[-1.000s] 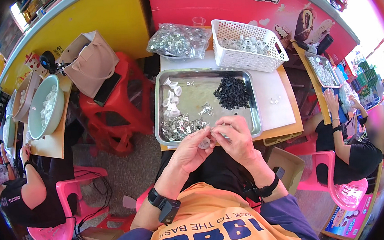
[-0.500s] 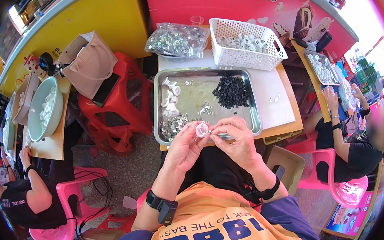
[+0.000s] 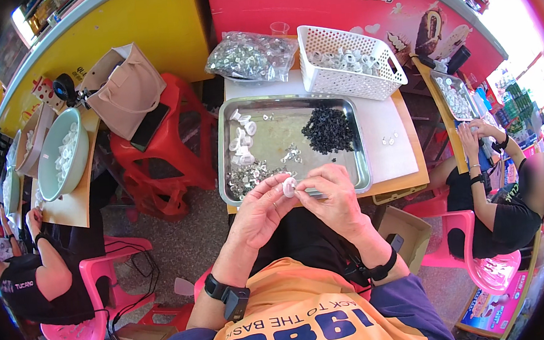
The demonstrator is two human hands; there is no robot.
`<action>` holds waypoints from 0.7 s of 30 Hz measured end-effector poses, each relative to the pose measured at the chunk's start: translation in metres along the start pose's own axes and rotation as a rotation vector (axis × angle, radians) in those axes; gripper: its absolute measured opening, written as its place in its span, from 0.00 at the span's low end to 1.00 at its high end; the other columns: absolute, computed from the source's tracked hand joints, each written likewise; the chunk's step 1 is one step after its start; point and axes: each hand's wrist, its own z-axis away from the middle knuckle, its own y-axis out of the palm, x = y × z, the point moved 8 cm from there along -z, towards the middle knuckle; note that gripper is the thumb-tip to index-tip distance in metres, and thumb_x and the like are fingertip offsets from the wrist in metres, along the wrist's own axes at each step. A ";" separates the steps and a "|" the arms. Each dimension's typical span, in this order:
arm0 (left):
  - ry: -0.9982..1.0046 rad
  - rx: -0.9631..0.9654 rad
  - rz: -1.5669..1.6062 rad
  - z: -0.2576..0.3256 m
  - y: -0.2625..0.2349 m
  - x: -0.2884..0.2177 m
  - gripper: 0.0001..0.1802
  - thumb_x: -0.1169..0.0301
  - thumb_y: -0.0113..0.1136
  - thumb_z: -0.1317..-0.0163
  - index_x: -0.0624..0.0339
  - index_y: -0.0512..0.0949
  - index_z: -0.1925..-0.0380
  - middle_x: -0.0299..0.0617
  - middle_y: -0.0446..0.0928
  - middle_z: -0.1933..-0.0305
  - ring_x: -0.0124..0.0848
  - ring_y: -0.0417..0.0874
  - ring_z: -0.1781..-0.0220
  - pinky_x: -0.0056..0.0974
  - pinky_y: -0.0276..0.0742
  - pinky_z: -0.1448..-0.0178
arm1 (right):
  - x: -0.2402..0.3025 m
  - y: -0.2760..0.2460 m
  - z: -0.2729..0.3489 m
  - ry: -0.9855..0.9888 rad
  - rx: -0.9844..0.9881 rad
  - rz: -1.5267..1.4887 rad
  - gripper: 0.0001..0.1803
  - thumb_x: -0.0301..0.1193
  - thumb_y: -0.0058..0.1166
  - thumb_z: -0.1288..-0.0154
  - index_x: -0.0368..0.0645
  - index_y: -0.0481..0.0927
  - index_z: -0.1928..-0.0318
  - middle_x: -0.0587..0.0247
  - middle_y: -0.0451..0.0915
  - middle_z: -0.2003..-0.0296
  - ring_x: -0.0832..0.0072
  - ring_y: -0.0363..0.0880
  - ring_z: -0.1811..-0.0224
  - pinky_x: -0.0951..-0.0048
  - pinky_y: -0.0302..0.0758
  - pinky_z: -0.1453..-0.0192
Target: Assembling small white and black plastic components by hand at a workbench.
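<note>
My left hand [image 3: 261, 210] pinches a small white plastic ring [image 3: 289, 185] between thumb and fingers. My right hand [image 3: 332, 198] meets it from the right, fingertips pressed to the same ring. Both hands hover at the near rim of a steel tray [image 3: 361, 163]. Inside the tray lie a heap of small black parts [image 3: 328, 129], a row of white rings [image 3: 241, 134] and a scatter of small metal pieces [image 3: 250, 175].
A white perforated basket [image 3: 348, 62] with white rings and a clear bag of metal parts [image 3: 247, 57] stand behind the tray. A red stool [image 3: 162, 153] holds a beige bag [image 3: 122, 89]. Other people sit at a left table [image 3: 31, 278] and a right table [image 3: 498, 197].
The white ring has stayed between my fingertips while both hands shifted slightly right and closer together at the tray's near rim.
</note>
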 end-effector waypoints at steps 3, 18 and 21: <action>0.005 0.016 -0.013 0.000 0.002 0.002 0.13 0.75 0.52 0.34 0.66 0.72 0.50 0.44 0.76 0.52 0.31 0.80 0.50 0.38 0.78 0.42 | 0.002 0.004 0.001 -0.048 0.021 0.033 0.08 0.26 0.65 0.51 0.47 0.80 0.69 0.70 0.77 0.69 0.70 0.76 0.64 0.68 0.66 0.53; 0.050 0.006 -0.052 -0.006 -0.016 0.008 0.12 0.75 0.56 0.36 0.63 0.75 0.53 0.40 0.79 0.55 0.28 0.81 0.54 0.34 0.79 0.47 | 0.016 0.013 0.004 -0.169 0.151 0.155 0.09 0.27 0.62 0.49 0.46 0.79 0.65 0.70 0.74 0.67 0.72 0.74 0.62 0.67 0.63 0.53; 0.011 -0.027 -0.001 -0.006 -0.016 0.013 0.12 0.74 0.55 0.36 0.63 0.75 0.52 0.41 0.79 0.55 0.29 0.81 0.53 0.35 0.78 0.47 | 0.009 0.012 0.007 -0.141 0.113 0.146 0.12 0.27 0.63 0.50 0.46 0.79 0.63 0.69 0.74 0.66 0.71 0.74 0.62 0.67 0.63 0.52</action>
